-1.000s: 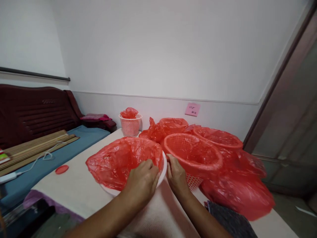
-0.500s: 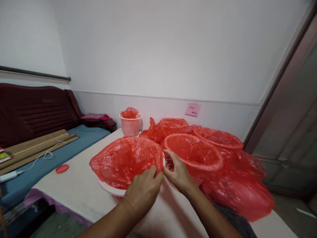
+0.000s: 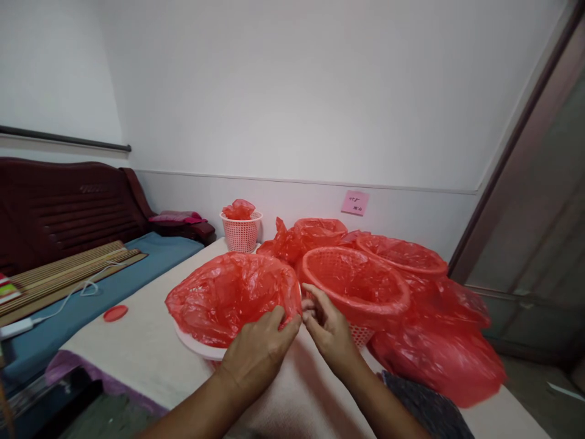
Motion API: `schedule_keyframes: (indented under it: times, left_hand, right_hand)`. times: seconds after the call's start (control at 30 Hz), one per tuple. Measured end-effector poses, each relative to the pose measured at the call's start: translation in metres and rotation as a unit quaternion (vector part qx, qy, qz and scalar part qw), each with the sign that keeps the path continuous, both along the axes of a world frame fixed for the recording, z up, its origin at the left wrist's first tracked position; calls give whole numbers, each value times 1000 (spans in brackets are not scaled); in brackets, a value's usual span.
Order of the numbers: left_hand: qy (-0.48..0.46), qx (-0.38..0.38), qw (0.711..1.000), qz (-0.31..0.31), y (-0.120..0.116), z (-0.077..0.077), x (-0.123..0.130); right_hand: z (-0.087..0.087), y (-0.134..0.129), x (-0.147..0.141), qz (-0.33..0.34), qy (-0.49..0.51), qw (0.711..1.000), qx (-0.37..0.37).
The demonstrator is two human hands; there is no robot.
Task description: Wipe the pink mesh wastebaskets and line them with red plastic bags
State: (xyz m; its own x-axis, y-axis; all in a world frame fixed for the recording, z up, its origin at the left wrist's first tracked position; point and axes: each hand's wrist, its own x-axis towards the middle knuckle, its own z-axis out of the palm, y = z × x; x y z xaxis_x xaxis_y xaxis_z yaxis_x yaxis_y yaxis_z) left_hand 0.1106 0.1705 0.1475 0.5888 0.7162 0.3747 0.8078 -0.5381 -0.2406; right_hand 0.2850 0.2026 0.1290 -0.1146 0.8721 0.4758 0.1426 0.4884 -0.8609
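A red plastic bag (image 3: 228,299) lines a white basket (image 3: 200,347), its edge spread wide and partly folded over the rim. My left hand (image 3: 260,347) is closed on the bag's edge at the near right side of the rim. Right beside it, my right hand (image 3: 331,332) has its fingers curled in toward the thumb at that same edge; the exact pinch is partly hidden. Close behind my right hand stands another perforated basket (image 3: 361,334), covered inside and over its rim by a red bag (image 3: 356,277).
More red-bagged baskets (image 3: 402,253) crowd the right and back of the cloth-covered table (image 3: 150,347). A small pink basket (image 3: 241,235) holding crumpled red plastic stands at the back. A red disc (image 3: 115,313) lies left. Beyond is a wooden sofa (image 3: 59,207).
My right hand's fingers have drawn off the white rim and curled in more. My left hand has shifted slightly left and still grips the bag's edge.
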Motion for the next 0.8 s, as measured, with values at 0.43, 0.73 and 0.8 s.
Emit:
schedule_keyframes:
  times: [0.43, 0.73, 0.8]
  left_hand:
    - [14, -3, 1000, -11, -4, -2, 4]
    - [-31, 112, 991, -70, 0, -12, 3]
    - [-41, 115, 990, -66, -1, -11, 3]
  right_hand:
    - [-9, 16, -11, 32, 385, 879, -281]
    - [-27, 19, -21, 42, 362, 883, -296]
    - [-26, 19, -20, 44, 326, 896, -299]
